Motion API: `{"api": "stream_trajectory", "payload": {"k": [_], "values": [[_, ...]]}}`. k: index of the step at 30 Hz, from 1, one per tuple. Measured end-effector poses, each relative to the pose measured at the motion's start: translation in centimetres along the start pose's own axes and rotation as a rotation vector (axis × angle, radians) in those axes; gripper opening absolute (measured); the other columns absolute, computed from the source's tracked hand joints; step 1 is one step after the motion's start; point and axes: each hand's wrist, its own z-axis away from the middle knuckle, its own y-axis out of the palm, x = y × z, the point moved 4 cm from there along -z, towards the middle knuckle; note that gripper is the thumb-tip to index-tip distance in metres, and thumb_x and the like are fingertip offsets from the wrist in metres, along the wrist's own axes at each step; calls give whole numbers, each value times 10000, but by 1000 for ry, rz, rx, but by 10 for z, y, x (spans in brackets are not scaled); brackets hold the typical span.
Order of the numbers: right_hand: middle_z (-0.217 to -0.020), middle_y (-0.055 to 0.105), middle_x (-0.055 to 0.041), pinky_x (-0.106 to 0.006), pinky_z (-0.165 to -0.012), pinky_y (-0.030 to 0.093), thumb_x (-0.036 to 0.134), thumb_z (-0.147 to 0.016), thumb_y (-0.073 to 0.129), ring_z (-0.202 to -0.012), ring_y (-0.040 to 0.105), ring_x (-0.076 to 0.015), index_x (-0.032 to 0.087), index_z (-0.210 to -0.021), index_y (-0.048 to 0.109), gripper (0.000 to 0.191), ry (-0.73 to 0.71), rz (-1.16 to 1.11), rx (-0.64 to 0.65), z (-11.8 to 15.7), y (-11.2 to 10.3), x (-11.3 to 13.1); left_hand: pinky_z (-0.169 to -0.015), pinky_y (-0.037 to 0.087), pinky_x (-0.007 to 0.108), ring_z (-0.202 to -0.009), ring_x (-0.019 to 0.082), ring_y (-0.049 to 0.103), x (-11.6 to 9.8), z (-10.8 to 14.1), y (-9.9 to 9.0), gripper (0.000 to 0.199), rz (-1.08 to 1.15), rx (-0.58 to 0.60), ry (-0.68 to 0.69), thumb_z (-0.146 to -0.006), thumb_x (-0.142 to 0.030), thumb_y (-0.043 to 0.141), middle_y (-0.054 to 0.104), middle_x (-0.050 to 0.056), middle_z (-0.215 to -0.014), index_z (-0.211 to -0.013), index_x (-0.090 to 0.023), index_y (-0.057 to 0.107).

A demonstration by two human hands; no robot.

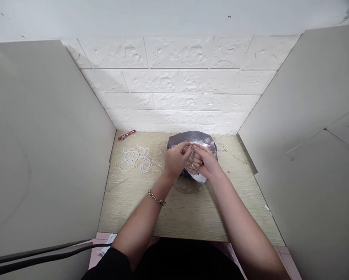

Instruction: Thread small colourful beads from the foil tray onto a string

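A silvery foil bag (192, 137) lies open on the table, with many small colourful beads (191, 170) inside it. Above the bag my left hand (177, 157) and my right hand (205, 159) meet at the fingertips. Both are pinched closed, and what sits between the fingers is too small to make out. Under the near side of the bag shows a clear round dish or coil (187, 188), partly hidden. Strings of white beads (135, 158) lie in loops to the left of my left hand.
A small red packet or strip (127, 135) rests at the back left of the wooden table (188, 221). Thin strands (229, 149) lie right of the bag. Grey panels (51, 136) stand on both sides, a white brick-pattern wall (177, 81) behind. Black cables (46, 254) cross at lower left.
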Motion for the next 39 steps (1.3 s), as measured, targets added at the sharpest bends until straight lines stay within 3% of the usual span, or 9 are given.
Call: {"api": "stream_trajectory", "payload": {"k": [12, 20, 24, 30, 35, 39], "values": [[-367, 200, 123, -149, -312, 153, 285, -605, 665, -325, 149, -20, 191, -763, 488, 256, -10, 7, -2, -1, -2, 0, -548, 404, 188, -554, 85, 551, -2, 0, 0, 201, 1, 27, 62, -777, -262, 479, 667, 12, -690, -839, -180, 651], [-367, 219, 122, -148, -318, 197, 323, -605, 667, -319, 178, -17, 179, -699, 470, 262, -22, 70, 22, 2, -1, 5, -699, 475, 226, -806, 134, 621, 0, -1, 2, 227, 97, 85, 125, -797, -244, 459, 669, 45, -906, -929, -181, 633], [-354, 234, 119, -156, -320, 226, 354, -615, 652, -313, 195, -21, 177, -673, 470, 260, -69, 141, 20, 0, -3, 5, -702, 477, 237, -789, 140, 624, -1, 0, 3, 218, 27, 74, 167, -799, -224, 449, 675, 45, -870, -900, -171, 635], [-369, 285, 103, -191, -322, 281, 422, -646, 601, -306, 258, -40, 176, -712, 524, 267, -277, 387, -49, -6, -11, 9, -666, 463, 225, -748, 129, 619, -4, 3, 3, 217, -25, 18, 156, -808, -235, 441, 675, 40, -859, -903, -170, 626], [-420, 342, 87, -203, -331, 315, 406, -689, 550, -317, 303, -49, 185, -800, 539, 248, -323, 475, -28, -6, -10, 10, -610, 440, 202, -680, 111, 605, -5, 3, 2, 225, -7, 35, 118, -813, -244, 431, 675, 38, -820, -894, -168, 626], [-437, 363, 84, -198, -311, 305, 372, -696, 539, -304, 292, -43, 188, -769, 511, 199, -333, 460, -60, -6, -9, 8, -596, 426, 197, -652, 105, 592, -4, 2, 2, 233, 29, 36, 80, -811, -248, 431, 673, 44, -806, -895, -156, 629]]}}
